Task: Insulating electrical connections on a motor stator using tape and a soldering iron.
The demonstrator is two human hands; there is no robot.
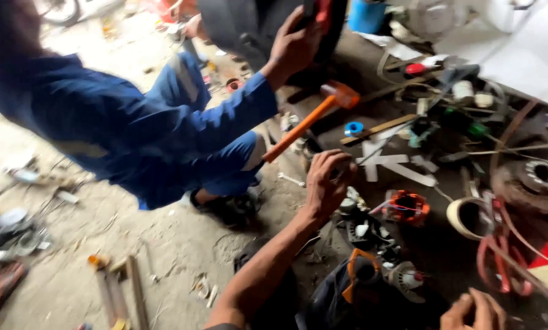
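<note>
The person's left hand (328,183) reaches out over the cluttered, dirty floor, fingers curled in toward the palm; something small may be pinched there, but blur makes it impossible to tell whether it grips anything. Just right of it lie pale flat plastic strips (396,166) crossing one another, and just near of it sits a dark cluster of small motor parts (365,229), hard to make out. The right hand (474,311) shows only at the near edge, mostly cut off, fingers bent, and I cannot tell if it holds anything. Farther off, an orange-handled hammer with an orange head (314,116) slants across the middle of the scene; what supports it is unclear. A co-worker in a blue long-sleeved work suit (121,122) crouches on the left, one hand (295,43) raised against a big dark object partly hidden at the far edge. To the right rest a roll of cream tape (466,217) and an orange-wound copper coil (408,206).
</note>
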